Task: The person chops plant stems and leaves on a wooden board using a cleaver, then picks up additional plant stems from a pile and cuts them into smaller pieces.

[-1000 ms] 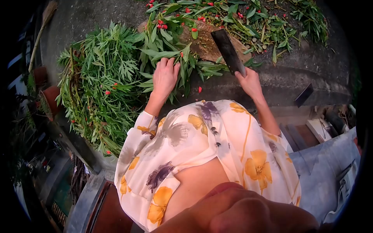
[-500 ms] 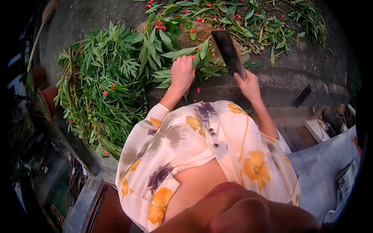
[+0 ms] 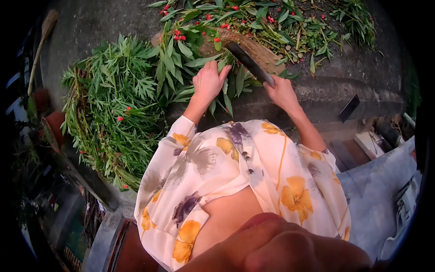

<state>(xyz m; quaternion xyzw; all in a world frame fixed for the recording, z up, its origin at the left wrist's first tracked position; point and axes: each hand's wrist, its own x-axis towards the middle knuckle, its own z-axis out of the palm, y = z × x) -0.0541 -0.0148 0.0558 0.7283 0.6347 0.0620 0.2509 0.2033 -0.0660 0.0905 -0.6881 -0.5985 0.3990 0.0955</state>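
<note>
Now, right grip [image 3: 282, 94] clenches cleaver [image 3: 247, 59] over board's [image 3: 263, 52] near edge; left grip [image 3: 208, 84] touches leaves [image 3: 199, 61], hold unclear.

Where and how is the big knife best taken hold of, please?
I would take the knife by its grip, from the person's side, with fingers wrapped around, as the right hand does now. The long, flat blade points away from the body, toward the leafy stems, so this side should keep fingers behind it.
</note>
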